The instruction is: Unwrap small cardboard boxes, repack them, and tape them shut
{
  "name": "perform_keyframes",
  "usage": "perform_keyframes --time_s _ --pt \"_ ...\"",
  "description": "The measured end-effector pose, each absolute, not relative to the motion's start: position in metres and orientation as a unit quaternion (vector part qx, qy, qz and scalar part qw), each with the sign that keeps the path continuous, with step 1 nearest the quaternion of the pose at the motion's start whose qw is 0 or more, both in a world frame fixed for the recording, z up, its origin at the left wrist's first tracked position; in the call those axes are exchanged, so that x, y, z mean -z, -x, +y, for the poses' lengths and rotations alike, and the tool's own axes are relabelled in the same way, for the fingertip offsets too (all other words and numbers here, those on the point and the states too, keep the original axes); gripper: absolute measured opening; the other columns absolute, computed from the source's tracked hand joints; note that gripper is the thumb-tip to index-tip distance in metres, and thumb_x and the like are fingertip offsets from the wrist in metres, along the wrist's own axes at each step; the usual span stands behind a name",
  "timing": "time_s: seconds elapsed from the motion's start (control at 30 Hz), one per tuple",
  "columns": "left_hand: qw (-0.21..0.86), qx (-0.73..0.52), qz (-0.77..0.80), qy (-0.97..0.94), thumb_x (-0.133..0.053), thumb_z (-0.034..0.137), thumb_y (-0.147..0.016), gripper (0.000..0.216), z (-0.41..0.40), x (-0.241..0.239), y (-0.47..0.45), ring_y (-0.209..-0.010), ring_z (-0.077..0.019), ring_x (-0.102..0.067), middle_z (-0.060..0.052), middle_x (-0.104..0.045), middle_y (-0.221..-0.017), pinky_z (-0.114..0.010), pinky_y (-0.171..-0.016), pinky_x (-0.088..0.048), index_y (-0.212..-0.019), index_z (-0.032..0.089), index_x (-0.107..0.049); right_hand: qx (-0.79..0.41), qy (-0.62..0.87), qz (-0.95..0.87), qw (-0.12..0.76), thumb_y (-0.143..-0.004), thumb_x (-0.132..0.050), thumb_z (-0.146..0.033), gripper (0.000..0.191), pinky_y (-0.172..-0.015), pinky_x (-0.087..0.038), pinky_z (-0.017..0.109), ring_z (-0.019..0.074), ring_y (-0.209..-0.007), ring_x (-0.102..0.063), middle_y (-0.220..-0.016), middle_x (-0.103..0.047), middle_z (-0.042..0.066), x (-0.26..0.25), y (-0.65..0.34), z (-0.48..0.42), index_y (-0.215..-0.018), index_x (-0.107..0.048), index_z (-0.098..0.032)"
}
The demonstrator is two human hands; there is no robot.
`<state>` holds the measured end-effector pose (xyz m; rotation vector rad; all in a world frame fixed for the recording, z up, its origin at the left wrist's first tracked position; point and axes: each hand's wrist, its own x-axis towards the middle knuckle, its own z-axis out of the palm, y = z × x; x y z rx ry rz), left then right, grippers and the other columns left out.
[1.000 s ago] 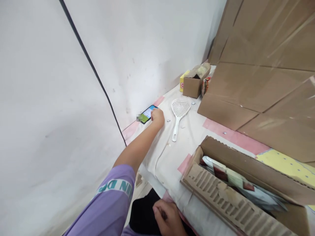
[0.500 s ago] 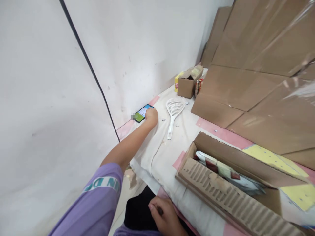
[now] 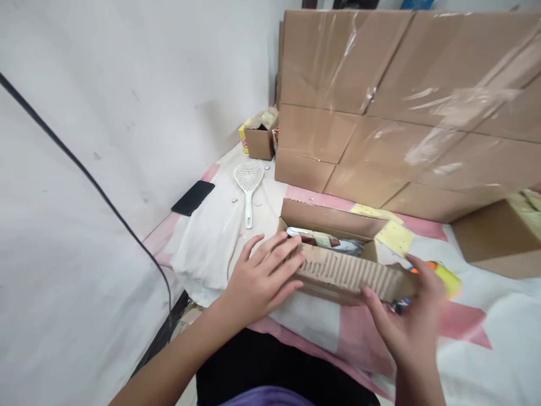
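Observation:
A long open cardboard box (image 3: 350, 272) with a ribbed front flap lies in front of me, and a white packet with dark red patches (image 3: 327, 239) rests inside it. My left hand (image 3: 266, 276) is open, its fingers spread against the box's left front corner. At the box's right end is my right hand (image 3: 412, 321), slightly blurred and open, thumb and fingers apart about the end. Whether its fingertips touch the cardboard I cannot tell. A yellow and orange object (image 3: 448, 281) shows partly behind the right hand.
A white slotted skimmer (image 3: 249, 183) and a dark-screened phone (image 3: 193, 197) lie to the left, by the wall. Small boxes (image 3: 260, 144) stand at the back. A large taped cardboard carton (image 3: 380, 135) rises behind, with another open box (image 3: 499, 237) at right. A black cable (image 3: 84, 169) hangs along the wall.
My left hand has left the phone and come to the box. My right hand has risen from my lap to the box's right end. The phone's screen turned dark; the view swung right.

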<state>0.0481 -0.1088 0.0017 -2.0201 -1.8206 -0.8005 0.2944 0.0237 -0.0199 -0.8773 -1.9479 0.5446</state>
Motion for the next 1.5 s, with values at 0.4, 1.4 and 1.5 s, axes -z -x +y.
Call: perform_keyframes --time_s 0.4,1.4,1.5 --pt "0.181 0.228 -0.651 0.702 -0.048 0.009 -0.092 0.043 -0.11 0.008 -0.04 -0.12 -0.025 -0.061 -0.005 -0.067 -0.132 -0.048 -0.109 -0.041 -0.125 0.029 -0.066 -0.227 0.232 -0.807 0.493 -0.086 -0.065 -0.018 0.05 -0.102 -0.046 0.053 0.0288 -0.116 -0.055 -0.116 -0.059 0.012 0.028 -0.269 -0.053 -0.133 -0.048 -0.023" --pt "-0.021 0.258 -0.725 0.639 -0.038 0.011 -0.084 0.046 -0.098 -0.07 -0.006 -0.107 -0.0237 -0.069 -0.007 -0.074 -0.116 -0.033 -0.093 -0.052 -0.116 0.021 -0.069 -0.155 0.166 -0.921 0.316 -0.1 -0.048 -0.035 0.042 -0.116 -0.025 0.056 0.0313 -0.146 -0.028 -0.151 -0.048 0.009 0.029 -0.248 -0.058 -0.141 -0.051 -0.024" --pt "0.069 0.28 -0.74 0.608 -0.044 0.018 -0.088 0.036 -0.112 -0.06 -0.007 -0.112 -0.0292 -0.063 -0.013 -0.07 -0.116 -0.041 -0.097 -0.048 -0.116 0.019 -0.068 -0.146 0.198 -0.914 0.323 -0.099 -0.047 -0.035 0.042 -0.113 -0.025 0.057 0.033 -0.145 -0.029 -0.151 -0.047 0.009 0.036 -0.239 -0.066 -0.14 -0.051 -0.024"
